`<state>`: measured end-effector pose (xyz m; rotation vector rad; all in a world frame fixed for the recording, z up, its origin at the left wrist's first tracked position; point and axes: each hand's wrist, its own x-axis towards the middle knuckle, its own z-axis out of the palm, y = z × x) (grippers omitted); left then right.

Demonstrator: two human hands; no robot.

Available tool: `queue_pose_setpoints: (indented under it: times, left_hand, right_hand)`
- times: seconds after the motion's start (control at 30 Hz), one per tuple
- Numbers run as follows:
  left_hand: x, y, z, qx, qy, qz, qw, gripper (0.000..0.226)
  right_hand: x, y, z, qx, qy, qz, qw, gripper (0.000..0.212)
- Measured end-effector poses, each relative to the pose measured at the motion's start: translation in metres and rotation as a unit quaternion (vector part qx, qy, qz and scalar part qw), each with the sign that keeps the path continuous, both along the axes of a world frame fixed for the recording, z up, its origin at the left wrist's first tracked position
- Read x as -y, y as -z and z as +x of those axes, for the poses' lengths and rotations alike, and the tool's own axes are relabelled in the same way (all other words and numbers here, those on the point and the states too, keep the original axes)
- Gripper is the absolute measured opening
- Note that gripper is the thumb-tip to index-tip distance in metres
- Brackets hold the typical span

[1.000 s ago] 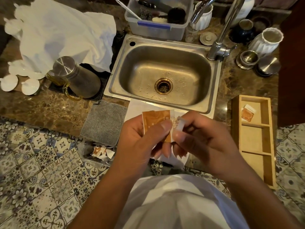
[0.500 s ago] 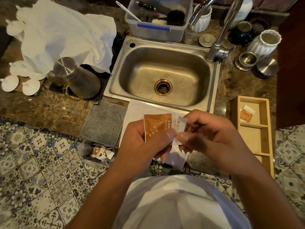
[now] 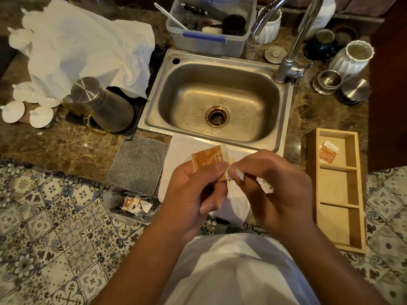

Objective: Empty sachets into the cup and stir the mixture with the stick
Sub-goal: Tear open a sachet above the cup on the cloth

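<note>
sachet in hand: the orange and white foil sachet (image 3: 208, 160) is held in the air over the front edge of the worktop (image 3: 66, 148), just in front of the steel sink (image 3: 218, 100).
long axis: it runs roughly left to right, with the white end toward the right hand.
left grip: the left hand (image 3: 193, 190) pinches the orange body, thumb across its face, fingers curled behind.
right grip: the right hand (image 3: 279, 186) pinches the white end strip, close beside the left thumb.
tear: judged half made; the strip hangs bent down.
cup: partly hidden under the hands; only a white rim shows.
spare sachet: one small orange sachet (image 3: 328, 151) lies in the far compartment of the wooden tray (image 3: 312, 172), nearer the right hand.
</note>
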<state>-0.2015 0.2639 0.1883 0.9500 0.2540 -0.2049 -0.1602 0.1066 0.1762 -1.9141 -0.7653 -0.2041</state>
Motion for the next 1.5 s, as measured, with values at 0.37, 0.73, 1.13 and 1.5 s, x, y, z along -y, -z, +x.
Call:
queue_pose_setpoints:
  times: [0.37,0.73,1.13,1.5]
  left_hand:
    - [-0.010,-0.002,0.003,-0.031,0.020,0.081,0.996,0.026]
    - [-0.013,-0.004,-0.001,-0.022,0.084,0.175,0.981,0.027]
    - [-0.015,-0.001,-0.002,-0.028,0.105,0.168,0.980,0.030]
    - [-0.004,0.016,0.000,-0.086,0.005,0.093,0.992,0.028]
  right_hand:
    - [0.011,-0.006,0.014,-0.300,-0.119,0.046,0.945,0.004]
    - [0.012,-0.002,0.011,-0.361,-0.146,0.058,0.919,0.019]
    - [0.016,0.004,0.018,-0.347,-0.166,0.047,0.922,0.020]
    - [0.000,0.020,0.006,-0.073,-0.015,-0.030,0.997,0.007]
